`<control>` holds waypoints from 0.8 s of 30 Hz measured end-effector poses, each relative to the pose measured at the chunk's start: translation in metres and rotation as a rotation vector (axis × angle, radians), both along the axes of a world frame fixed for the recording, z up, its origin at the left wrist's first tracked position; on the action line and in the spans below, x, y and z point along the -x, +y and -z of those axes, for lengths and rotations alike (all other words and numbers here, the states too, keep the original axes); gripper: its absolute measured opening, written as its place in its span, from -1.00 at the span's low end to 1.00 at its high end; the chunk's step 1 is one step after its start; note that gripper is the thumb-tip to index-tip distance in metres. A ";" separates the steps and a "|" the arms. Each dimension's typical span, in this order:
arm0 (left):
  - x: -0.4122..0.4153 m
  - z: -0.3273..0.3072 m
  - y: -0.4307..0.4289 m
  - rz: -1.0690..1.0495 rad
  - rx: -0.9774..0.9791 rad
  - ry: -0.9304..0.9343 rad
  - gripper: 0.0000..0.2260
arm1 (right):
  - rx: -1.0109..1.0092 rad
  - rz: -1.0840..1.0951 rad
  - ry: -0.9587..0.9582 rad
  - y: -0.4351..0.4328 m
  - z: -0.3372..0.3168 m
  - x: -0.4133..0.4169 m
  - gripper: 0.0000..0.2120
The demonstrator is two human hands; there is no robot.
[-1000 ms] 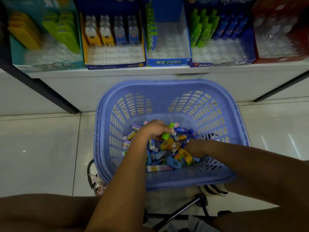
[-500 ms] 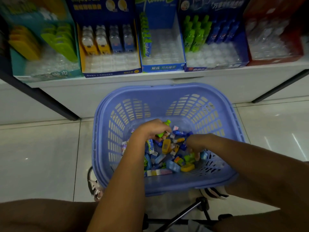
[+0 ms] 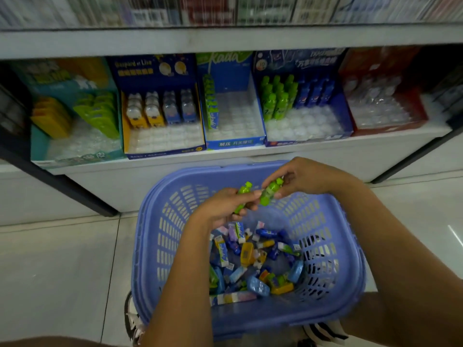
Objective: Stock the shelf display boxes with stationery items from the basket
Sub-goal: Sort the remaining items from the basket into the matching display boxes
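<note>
Both hands hang above the basket (image 3: 150, 209): left hand (image 3: 220, 211) grips a green bottle (image 3: 242, 196), right hand (image 3: 309, 177) pinches a second green bottle (image 3: 270, 194) alongside.

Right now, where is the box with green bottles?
Head view: the green-bottle box sits on the shelf right of centre, between the Kada box and the red box, up behind the basket.

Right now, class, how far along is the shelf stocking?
Done: some display boxes hold back rows. In hand: the left hand and right hand each grip a green bottle-shaped item above the basket. Left: loose items in the basket, empty front slots.
</note>
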State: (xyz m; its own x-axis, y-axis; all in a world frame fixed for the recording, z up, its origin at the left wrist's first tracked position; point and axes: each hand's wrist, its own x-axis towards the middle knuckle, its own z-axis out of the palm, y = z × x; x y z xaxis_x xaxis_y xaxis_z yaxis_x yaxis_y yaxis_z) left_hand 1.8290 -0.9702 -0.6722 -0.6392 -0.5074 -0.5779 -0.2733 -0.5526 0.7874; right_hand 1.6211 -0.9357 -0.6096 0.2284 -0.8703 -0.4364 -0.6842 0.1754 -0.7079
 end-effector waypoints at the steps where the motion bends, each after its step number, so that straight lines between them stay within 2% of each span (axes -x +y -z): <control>1: 0.001 -0.005 -0.001 -0.018 0.021 -0.001 -0.82 | 0.028 0.015 -0.023 0.001 -0.006 0.002 -0.72; 9: 0.012 -0.029 -0.001 -0.057 0.016 0.148 -0.81 | 0.089 0.054 -0.210 0.007 -0.045 0.014 -0.75; 13: 0.023 -0.037 0.001 -0.094 0.008 0.307 -0.76 | 0.152 0.058 -0.261 0.004 -0.053 0.013 -0.73; 16: 0.032 -0.041 0.000 -0.212 0.094 0.365 -0.81 | 0.216 0.243 -0.373 0.001 -0.053 0.015 -0.65; 19: 0.036 -0.045 -0.004 -0.286 0.206 0.345 -0.86 | 0.162 0.440 -0.543 0.001 -0.054 0.017 -0.72; 24: 0.042 -0.050 -0.004 -0.306 0.245 0.319 -0.84 | 0.227 0.549 -0.518 -0.002 -0.054 0.010 -0.77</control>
